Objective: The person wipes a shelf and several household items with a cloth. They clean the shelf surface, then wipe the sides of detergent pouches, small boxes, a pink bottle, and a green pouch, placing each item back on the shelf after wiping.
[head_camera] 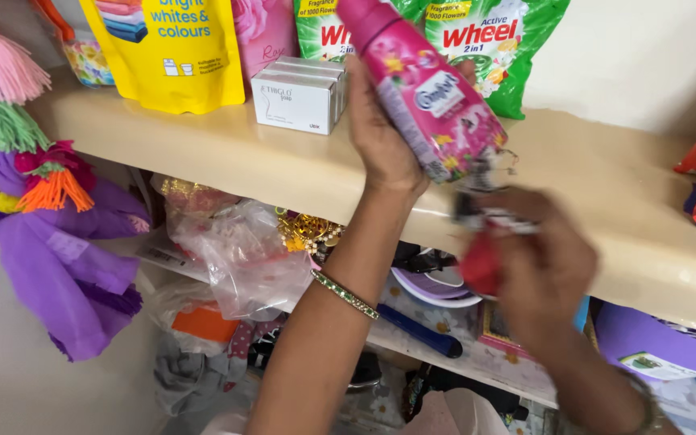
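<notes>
The left hand [380, 133] is clamped around a pink fabric-softener bottle [424, 89], holding it tilted above the cream shelf [590, 193], cap toward the upper left. Just below the bottle's base, the right hand [537, 270] is closed on a blurred red packet [481, 258]. Behind the bottle stand green detergent bags [485, 40]; to its left lie white soap boxes [298, 97] and a yellow detergent pouch [171, 52].

Cream shelf [606, 201] against a pale wall [646, 56], daylight-bright.
</notes>
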